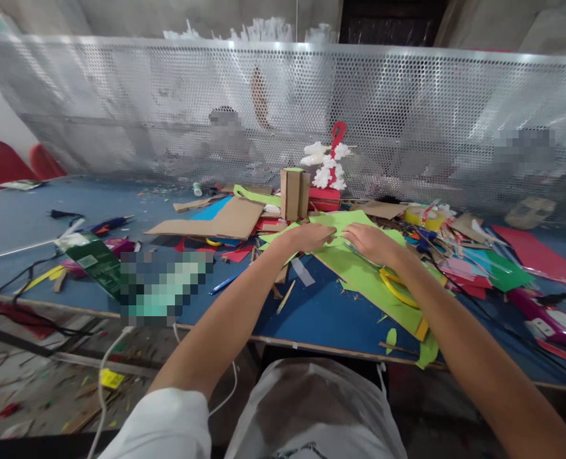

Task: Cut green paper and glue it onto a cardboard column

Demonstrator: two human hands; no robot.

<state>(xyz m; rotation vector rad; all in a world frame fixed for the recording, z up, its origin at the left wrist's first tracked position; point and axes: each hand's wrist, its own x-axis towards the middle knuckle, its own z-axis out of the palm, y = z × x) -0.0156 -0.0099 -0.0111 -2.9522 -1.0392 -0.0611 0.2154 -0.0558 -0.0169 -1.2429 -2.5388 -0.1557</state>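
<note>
My left hand (pixel 313 236) is closed, its fingertips pinching the near edge of a light green paper sheet (pixel 345 220). Close beside it on the right, my right hand (pixel 368 241) is also closed, thumb and fingers pressed together on the same sheet. The exact fingertip contact is partly hidden. Under my right wrist lie scissors with yellow handles (pixel 398 288), resting on a green-covered cardboard piece (pixel 373 287) that slants toward the table's front edge. Just behind my hands stands a folded brown cardboard post (pixel 293 194).
An L-shaped cardboard piece (pixel 225 220) lies left of the post. A red stand with white flower shapes (pixel 331 169) is behind. Purple glue gun (pixel 548 319) and paper scraps (pixel 478 268) lie right; a dark green box (pixel 94 264) and blue pen (pixel 225 282) left. A perforated metal screen (pixel 168 115) borders the table.
</note>
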